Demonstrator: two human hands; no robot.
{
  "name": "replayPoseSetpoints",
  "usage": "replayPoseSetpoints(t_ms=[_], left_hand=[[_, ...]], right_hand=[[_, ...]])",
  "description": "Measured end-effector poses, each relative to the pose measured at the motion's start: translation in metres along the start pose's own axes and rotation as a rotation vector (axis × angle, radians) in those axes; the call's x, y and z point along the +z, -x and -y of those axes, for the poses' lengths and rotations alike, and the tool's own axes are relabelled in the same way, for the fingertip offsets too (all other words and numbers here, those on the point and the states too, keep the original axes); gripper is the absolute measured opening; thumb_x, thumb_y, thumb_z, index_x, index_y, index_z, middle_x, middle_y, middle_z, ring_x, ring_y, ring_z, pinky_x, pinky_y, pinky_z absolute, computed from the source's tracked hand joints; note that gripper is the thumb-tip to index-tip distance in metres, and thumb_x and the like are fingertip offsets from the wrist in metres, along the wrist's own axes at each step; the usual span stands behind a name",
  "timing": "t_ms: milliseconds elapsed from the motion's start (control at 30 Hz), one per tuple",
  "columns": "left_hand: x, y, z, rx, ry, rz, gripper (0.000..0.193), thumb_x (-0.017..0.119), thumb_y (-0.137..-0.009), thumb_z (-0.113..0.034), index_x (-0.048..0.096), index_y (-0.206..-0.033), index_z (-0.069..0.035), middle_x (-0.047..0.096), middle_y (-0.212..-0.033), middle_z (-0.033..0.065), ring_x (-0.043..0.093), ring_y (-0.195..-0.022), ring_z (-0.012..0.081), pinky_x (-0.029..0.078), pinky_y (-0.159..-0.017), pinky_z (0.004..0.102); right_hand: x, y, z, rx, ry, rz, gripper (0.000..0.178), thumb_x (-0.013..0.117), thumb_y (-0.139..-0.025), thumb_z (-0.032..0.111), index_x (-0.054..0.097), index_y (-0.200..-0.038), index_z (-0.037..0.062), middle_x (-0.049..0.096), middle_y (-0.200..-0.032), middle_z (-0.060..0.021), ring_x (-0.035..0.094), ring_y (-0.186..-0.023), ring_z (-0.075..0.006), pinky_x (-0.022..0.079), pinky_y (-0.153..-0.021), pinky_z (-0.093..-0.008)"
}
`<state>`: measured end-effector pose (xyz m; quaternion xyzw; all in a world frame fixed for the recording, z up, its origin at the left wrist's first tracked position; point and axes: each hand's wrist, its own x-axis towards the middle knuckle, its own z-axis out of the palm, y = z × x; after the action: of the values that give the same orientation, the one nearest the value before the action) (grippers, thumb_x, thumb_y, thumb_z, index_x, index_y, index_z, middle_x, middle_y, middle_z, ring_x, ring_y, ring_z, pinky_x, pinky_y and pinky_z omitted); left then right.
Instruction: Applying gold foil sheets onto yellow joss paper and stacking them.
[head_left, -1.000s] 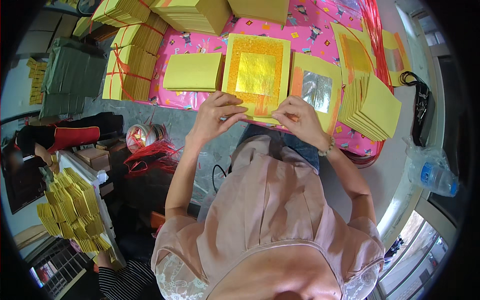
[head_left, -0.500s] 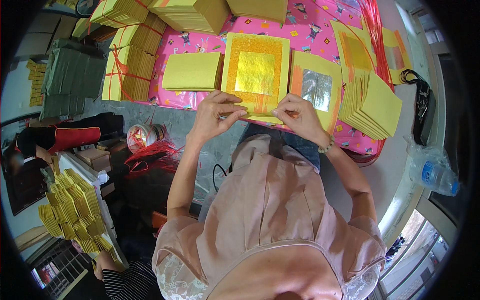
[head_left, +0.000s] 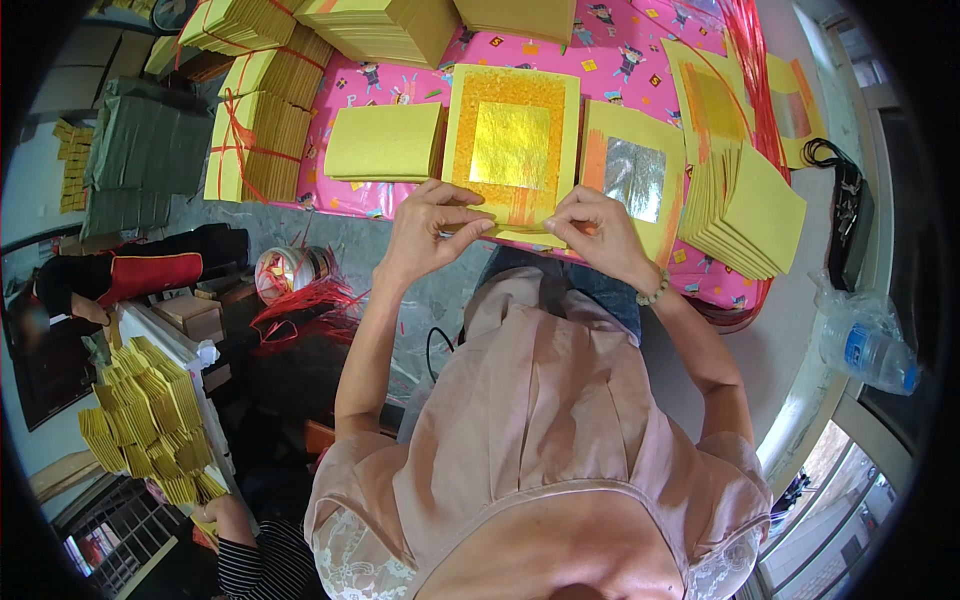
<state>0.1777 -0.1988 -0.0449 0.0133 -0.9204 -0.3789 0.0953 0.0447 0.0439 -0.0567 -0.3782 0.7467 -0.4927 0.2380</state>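
**Two pinches on gold-foil sheet (head_left: 511, 145), mid near edge of table (head_left: 650, 88)**

Your L hand (head_left: 430, 222) is clamped on the sheet's near edge, toward its L corner: thumb below, bent fingers above. Your R hand (head_left: 605, 238) is pinched on the same edge toward the R corner, thumb & index together, w/ a bead bracelet (head_left: 655, 290) on that wrist. Hands apart from each other, short stretch of sheet btwn them; that edge looks curled up a bit. Sheet lies flat otherwise, yellow w/ orange border around the foil sq.

Just L of it, along the near edge, you've got a plain yellow stack (head_left: 385, 145); farther L, at the table's L edge, bundles (head_left: 255, 165) tied w/ red string. Just R, partly under your R hand, a silver-foil sheet (head_left: 634, 178); beyond that, nr the table's R edge, a fanned yellow stack (head_left: 750, 215) w/ red strands (head_left: 758, 110) hanging close by. More yellow stacks (head_left: 385, 35) sit twd the far edge.
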Motion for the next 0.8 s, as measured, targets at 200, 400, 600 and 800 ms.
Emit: replayPoseSetpoints(t_ms=[200, 400, 600, 800], left_hand=[[0.000, -0.002, -0.001, 0.013, -0.012, -0.004, 0.016, 0.079, -0.079, -0.023, 0.081, -0.090, -0.012, 0.072, -0.093, 0.0079, 0.066, -0.086, 0.0235, 0.053, -0.074, 0.0351], [-0.004, -0.008, -0.006, 0.131, -0.106, -0.044, 0.014, 0.076, -0.083, -0.021, 0.077, -0.087, -0.007, 0.072, -0.084, 0.0074, 0.066, -0.076, 0.0249, 0.052, -0.067, 0.0364], [-0.011, -0.018, -0.009, 0.164, -0.229, 0.037, 0.014, 0.074, -0.085, -0.019, 0.073, -0.091, -0.007, 0.071, -0.082, 0.0084, 0.066, -0.074, 0.0256, 0.051, -0.068, 0.0381], [-0.009, -0.035, -0.024, 0.317, -0.364, -0.321, 0.040, 0.076, -0.079, -0.016, 0.068, -0.118, -0.012, 0.064, -0.118, 0.0100, 0.060, -0.109, 0.0297, 0.048, -0.090, 0.0421]], right_hand=[[-0.002, -0.001, 0.003, 0.029, -0.002, 0.005, 0.013, 0.073, -0.088, 0.011, 0.071, -0.083, -0.0005, 0.062, -0.080, -0.0035, 0.057, -0.071, -0.0107, 0.044, -0.060, -0.0259], [-0.007, 0.000, 0.013, -0.117, 0.127, 0.002, 0.016, 0.076, -0.086, 0.017, 0.071, -0.090, 0.0023, 0.062, -0.083, -0.0074, 0.060, -0.075, -0.0191, 0.047, -0.065, -0.0310], [-0.008, -0.003, 0.011, -0.338, 0.420, -0.094, 0.025, 0.076, -0.084, 0.023, 0.069, -0.099, 0.0035, 0.065, -0.083, -0.0093, 0.062, -0.076, -0.0277, 0.049, -0.071, -0.0370], [-0.031, -0.044, 0.025, -0.162, 0.225, -0.186, 0.019, 0.069, -0.091, 0.020, 0.068, -0.097, 0.0028, 0.066, -0.082, -0.0119, 0.062, -0.062, -0.0259, 0.048, -0.058, -0.0371]])
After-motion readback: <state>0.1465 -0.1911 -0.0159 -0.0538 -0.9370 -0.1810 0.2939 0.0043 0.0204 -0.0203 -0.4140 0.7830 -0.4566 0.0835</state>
